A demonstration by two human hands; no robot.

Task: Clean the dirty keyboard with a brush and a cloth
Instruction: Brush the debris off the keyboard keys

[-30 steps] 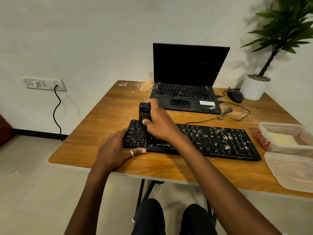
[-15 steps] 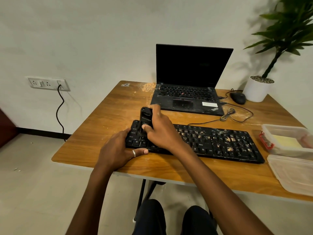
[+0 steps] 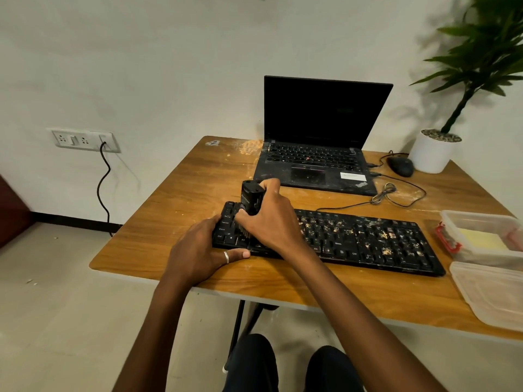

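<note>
A black keyboard (image 3: 368, 241) lies across the wooden table (image 3: 181, 199), its middle and right keys speckled with tan crumbs. My right hand (image 3: 271, 219) grips a black brush (image 3: 250, 198) held upright, bristles down on the keyboard's left keys. My left hand (image 3: 198, 250) holds the keyboard's left end, thumb along its front edge and fingers curled over the side. A yellow cloth (image 3: 478, 239) lies inside a clear plastic box at the right.
An open black laptop (image 3: 319, 142) stands behind the keyboard. A mouse (image 3: 400, 165), a white plant pot (image 3: 433, 151) and a coiled cable (image 3: 382, 193) sit at the back right. A clear box (image 3: 464, 222) and lid (image 3: 492, 292) lie at the right edge.
The right hand has drawn the brush slightly toward me over the left keys. The left hand stays on the keyboard's left end. The camera shifted a little.
</note>
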